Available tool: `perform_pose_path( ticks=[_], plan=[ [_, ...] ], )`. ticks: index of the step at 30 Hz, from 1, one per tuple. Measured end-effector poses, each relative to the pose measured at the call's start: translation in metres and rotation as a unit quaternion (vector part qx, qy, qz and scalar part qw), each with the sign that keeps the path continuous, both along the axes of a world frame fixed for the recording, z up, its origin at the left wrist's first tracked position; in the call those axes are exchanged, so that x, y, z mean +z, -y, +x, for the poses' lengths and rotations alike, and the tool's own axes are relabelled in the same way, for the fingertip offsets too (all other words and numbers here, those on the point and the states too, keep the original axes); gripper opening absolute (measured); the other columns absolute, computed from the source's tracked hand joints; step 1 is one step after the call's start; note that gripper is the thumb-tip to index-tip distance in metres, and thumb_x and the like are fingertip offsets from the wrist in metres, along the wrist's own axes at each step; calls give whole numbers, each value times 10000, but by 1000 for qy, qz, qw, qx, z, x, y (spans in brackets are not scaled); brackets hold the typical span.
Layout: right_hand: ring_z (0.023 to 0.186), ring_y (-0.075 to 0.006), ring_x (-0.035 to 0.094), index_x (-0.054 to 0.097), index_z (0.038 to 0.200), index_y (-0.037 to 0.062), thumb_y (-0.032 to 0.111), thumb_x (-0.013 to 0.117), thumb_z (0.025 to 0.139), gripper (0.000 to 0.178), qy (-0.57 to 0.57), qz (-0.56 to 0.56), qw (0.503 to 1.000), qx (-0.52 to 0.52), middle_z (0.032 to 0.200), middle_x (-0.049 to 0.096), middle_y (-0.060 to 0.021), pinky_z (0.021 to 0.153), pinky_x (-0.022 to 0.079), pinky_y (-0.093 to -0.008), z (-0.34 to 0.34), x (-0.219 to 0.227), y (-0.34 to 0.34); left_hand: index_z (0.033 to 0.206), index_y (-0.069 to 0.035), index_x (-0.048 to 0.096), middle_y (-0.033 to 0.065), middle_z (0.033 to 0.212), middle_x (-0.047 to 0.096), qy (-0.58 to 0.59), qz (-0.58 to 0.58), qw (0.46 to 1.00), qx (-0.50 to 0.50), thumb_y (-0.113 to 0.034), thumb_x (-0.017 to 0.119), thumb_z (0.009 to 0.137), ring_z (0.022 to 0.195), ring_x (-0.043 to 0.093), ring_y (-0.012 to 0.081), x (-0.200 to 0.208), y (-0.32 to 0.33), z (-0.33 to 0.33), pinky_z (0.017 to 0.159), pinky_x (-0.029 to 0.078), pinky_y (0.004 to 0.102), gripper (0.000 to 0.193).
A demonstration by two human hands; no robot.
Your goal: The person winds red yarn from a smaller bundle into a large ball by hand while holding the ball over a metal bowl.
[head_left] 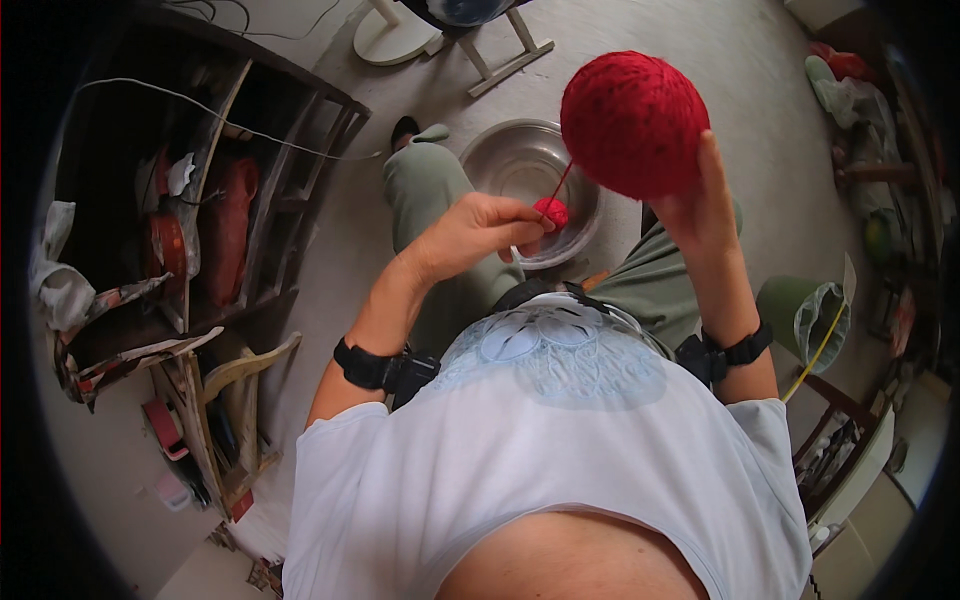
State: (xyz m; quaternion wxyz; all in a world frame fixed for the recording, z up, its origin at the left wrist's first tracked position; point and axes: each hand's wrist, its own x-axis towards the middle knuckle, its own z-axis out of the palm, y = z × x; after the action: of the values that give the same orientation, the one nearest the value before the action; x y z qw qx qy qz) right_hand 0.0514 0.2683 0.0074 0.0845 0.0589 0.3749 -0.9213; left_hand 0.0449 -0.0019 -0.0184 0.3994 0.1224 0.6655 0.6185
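A large ball of red yarn (635,125) rests in my right hand (700,205), whose fingers curve round its underside and right side. From the ball a red strand (564,180) runs tight down to my left hand (490,228), where thumb and forefinger pinch it. Just beyond those fingertips a smaller red yarn ball (551,212) shows, partly hidden by the fingers. It appears over a round metal basin (530,140) standing on the floor between my knees; I cannot tell whether it lies in the basin.
Dark wooden shelving (300,110) with bags stands at the left, a white cable (230,118) stretched across it. Below it is a small wooden stool (225,400). A green lined bin (815,315) stands at the right. At the top are a round white base (390,40) and a metal-legged stand (510,65).
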Motion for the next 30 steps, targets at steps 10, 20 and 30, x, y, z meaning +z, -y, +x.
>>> perform_pose_path(
  ticks=[10,20,30],
  plan=[
    [1118,-218,587,434,1356,-34,316,853,739,824,-66,368,927,-14,1210,595,-136,997,465,-337,-2,-25,24,1149,-8,699,52,920,719,-42,-39,987,-149,-172,648,955,849,659,96,51,-8,5,671,526,233,259],
    [1191,-234,559,481,1375,10,397,876,686,883,11,372,888,268,1237,594,-153,1012,457,-353,10,-6,10,889,12,675,39,821,641,-236,5,959,-157,-94,724,868,762,586,103,65,-7,-35,681,462,252,119],
    [1226,-210,530,451,1404,42,524,869,619,1012,-55,176,938,294,1303,552,-110,1059,405,-337,11,-9,-3,999,-38,719,-29,837,677,-62,49,997,20,-176,661,944,761,584,44,-4,2,-40,691,475,210,159]
  ],
)
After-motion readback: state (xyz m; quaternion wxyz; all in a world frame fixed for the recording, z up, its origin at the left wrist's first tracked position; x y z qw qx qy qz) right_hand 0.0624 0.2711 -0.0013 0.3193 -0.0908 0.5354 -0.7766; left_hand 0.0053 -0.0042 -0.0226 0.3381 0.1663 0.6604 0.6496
